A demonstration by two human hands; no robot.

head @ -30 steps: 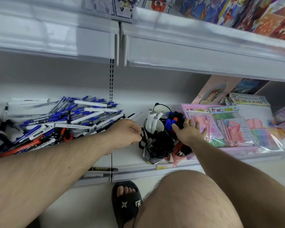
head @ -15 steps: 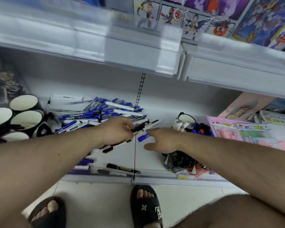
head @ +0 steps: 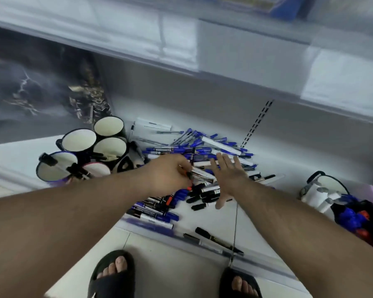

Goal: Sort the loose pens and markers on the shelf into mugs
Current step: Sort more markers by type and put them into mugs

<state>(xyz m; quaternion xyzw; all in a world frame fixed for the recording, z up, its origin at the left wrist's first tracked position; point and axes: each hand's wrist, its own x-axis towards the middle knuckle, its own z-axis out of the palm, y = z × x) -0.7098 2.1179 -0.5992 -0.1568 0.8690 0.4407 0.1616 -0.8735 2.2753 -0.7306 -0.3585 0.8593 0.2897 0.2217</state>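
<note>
A heap of loose blue, black and white pens and markers (head: 202,153) covers the middle of the white shelf (head: 256,214). My left hand (head: 168,177) is curled over the heap's near side and pinches a marker with a red tip (head: 190,179). My right hand (head: 228,173) lies flat on the pens beside it, fingers straight and spread. Several black mugs with cream insides (head: 79,139) cluster at the left; the nearest ones hold a few markers. At the right stands a mug (head: 329,186) with white markers, and next to it a batch of blue, red and black caps (head: 362,218).
Two black markers (head: 215,239) lie along the shelf's front lip. An upper shelf (head: 202,50) overhangs close above. A dark printed panel (head: 30,87) stands behind the mugs. My sandalled feet (head: 114,274) are on the tiled floor below the shelf edge.
The view has swung left, bringing the mug cluster into sight. My right hand has moved from the filled mugs onto the pen heap and flattened. My left hand stayed on the heap.
</note>
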